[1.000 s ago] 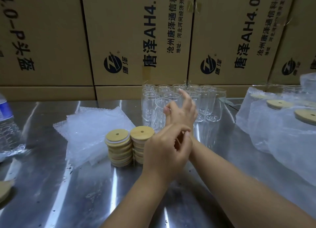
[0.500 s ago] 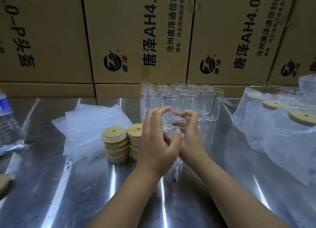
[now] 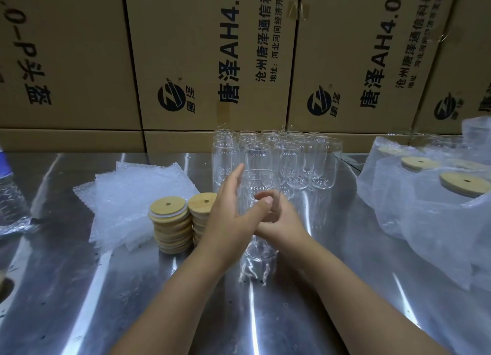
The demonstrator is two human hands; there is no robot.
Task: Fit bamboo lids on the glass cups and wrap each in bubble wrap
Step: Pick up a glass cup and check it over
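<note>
A clear glass cup (image 3: 259,181) without a lid stands on the steel table (image 3: 79,288) in front of me. My right hand (image 3: 284,221) grips its middle from the right, fingers curled round the glass. Against its left side is my left hand (image 3: 228,216), fingers straight and pointing up, thumb reaching across the front. Two stacks of bamboo lids (image 3: 171,221) stand just left of my left hand. Left of the stacks lies a pile of bubble wrap sheets (image 3: 138,195). Several more bare cups (image 3: 292,155) stand grouped behind the held one.
Lidded cups wrapped in bubble wrap (image 3: 438,203) fill the right side of the table. At the far left edge stands a water bottle (image 3: 10,195). Large cardboard boxes (image 3: 212,62) form a wall along the back of the table.
My right hand has drawn one cup out of the group towards me and it now stands on the table. My left hand went round it, then opened with its fingers straight.
</note>
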